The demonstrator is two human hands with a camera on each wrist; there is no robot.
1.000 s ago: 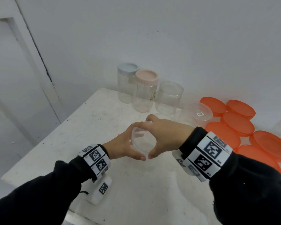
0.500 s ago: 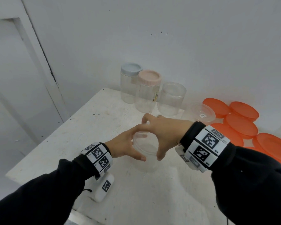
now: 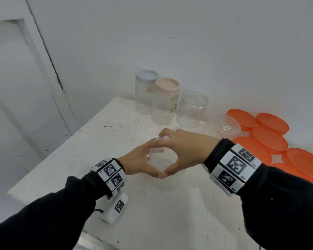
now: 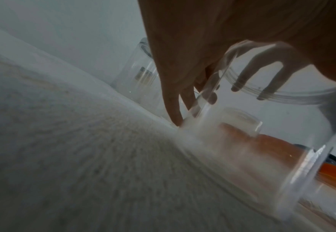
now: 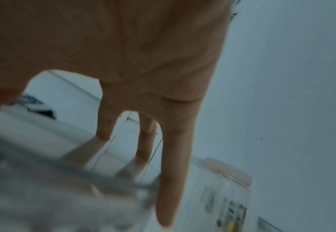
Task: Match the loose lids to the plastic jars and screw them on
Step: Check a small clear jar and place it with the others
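A clear plastic jar (image 3: pixel 165 183) stands upright on the white table (image 3: pixel 90 141), in the middle. My left hand (image 3: pixel 139 161) and right hand (image 3: pixel 184 148) ring its top from either side, fingers and thumbs curled round the rim, thumb tips touching at the front. The left wrist view shows the jar (image 4: pixel 242 149) close up, with a ridged clear band at its top and the right hand's fingers (image 4: pixel 262 67) seen through it. I cannot tell whether a clear lid sits on it. In the blurred right wrist view, my right hand's fingers (image 5: pixel 173 157) point down onto the jar.
At the back stand a blue-lidded jar (image 3: pixel 145 92), a pink-lidded jar (image 3: pixel 165 101) and a clear jar (image 3: pixel 191 109). A shallow clear lid with a label (image 3: pixel 224 125) lies right of them. Several orange lids (image 3: pixel 267 138) cover the right side. A white tagged block (image 3: pixel 117 210) lies under my left wrist.
The jar was held tilted between my hands a second ago; it now stands on the table. Both hands have closed round its top, thumbs meeting.
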